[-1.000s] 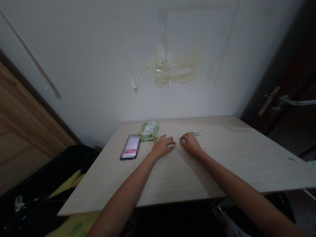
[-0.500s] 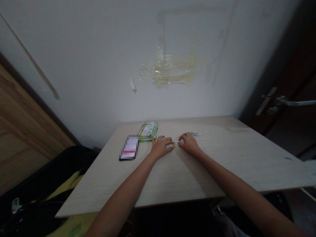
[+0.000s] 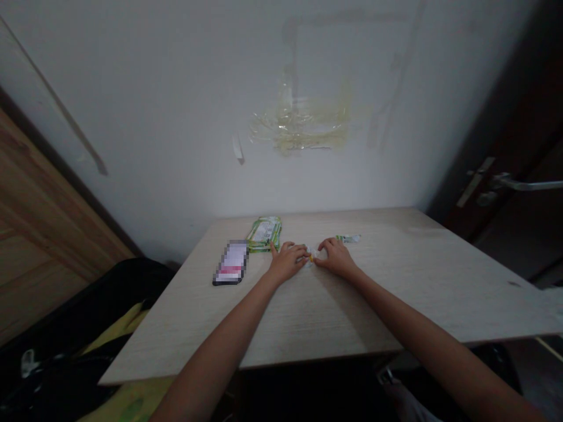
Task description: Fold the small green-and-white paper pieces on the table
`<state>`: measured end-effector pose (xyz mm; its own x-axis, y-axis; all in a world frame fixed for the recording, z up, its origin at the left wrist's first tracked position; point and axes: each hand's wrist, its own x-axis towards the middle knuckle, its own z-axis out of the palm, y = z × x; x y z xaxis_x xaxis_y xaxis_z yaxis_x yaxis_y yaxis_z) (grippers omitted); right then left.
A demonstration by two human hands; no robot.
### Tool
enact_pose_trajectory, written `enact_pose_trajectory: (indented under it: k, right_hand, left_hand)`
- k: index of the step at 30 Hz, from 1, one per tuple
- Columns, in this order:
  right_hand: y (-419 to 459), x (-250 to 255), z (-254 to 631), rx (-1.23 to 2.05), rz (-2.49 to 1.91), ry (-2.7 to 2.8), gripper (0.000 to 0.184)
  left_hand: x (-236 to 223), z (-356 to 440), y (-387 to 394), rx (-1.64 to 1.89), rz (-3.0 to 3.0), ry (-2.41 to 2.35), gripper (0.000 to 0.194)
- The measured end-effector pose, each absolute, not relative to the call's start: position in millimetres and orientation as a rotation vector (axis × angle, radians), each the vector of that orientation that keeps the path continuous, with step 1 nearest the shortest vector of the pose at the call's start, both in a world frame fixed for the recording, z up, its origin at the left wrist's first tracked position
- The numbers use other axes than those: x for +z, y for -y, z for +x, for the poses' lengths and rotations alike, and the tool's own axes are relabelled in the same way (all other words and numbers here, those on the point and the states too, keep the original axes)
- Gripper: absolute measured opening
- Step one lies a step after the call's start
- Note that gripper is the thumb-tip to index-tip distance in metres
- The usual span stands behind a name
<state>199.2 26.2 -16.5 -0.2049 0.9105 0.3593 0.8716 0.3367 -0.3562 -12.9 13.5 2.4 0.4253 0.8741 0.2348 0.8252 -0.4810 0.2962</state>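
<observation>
On the table, a small crinkled packet [image 3: 309, 251], whitish and partly clear with a yellow spot, lies between my hands. My left hand [image 3: 287, 261] rests over its left side, fingers bent and thumb and fingertips closed at its edge. From the right, my right hand [image 3: 336, 257] curls in, its thumb touching the packet near the yellow spot and its forefinger bent above. Part of the packet is hidden under the fingers. Just beyond my right hand is a torn green-and-white wrapper strip [image 3: 350, 238]. Left of my left hand lies a stack of green-and-white packets [image 3: 265, 232].
A phone [image 3: 231, 262] with a blurred-out screen lies at the table's left, against the stack. The pale wooden table [image 3: 308, 322] meets a wall [image 3: 185, 146] with old tape. A door handle [image 3: 528, 183] is at right, dark bags [image 3: 132, 281] at lower left.
My right hand has moved slightly left and down, and its thumb now reaches the packet's yellow spot. My left hand stays nearly in place. The view has shifted a little.
</observation>
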Motion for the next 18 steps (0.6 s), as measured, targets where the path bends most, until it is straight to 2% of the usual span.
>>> enact_pose_trajectory:
  k: [11,18]
  right_hand:
    - [-19.5,-16.3,197.1,0.080,-1.542,2.145,0.059]
    - [-24.1,-20.7,202.0,0.123,-1.478,2.129,0.055]
  left_hand:
    - [1.5,-14.1,-13.8,0.565,2.528,-1.505,0.028]
    - [4.6,-13.0,-13.2,0.519,2.494,-1.558,0.028]
